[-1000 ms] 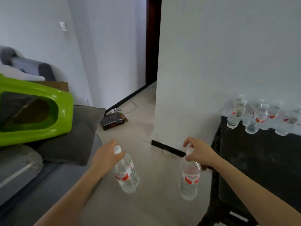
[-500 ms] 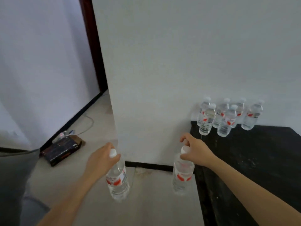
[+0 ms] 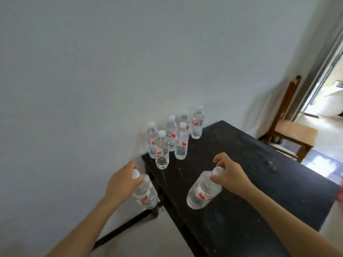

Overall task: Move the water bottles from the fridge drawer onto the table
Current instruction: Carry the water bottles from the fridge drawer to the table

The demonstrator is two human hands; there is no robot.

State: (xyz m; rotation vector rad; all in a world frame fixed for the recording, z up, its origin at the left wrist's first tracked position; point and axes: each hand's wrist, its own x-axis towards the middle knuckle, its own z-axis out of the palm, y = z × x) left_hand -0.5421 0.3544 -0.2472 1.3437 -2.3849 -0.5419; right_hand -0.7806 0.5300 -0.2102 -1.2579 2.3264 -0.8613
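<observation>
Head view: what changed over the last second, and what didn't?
The person turned right and closed on the black table. The right hand carried the right bottle from over the floor to above the tabletop; the left bottle, in the left hand, hangs just off the table's left edge. Both hands still grip near the caps; nothing was let go. The six standing bottles by the wall are unmoved.

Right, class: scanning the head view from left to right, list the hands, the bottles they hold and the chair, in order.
left hand → left held bottle → right held bottle → right hand → wooden chair
</observation>
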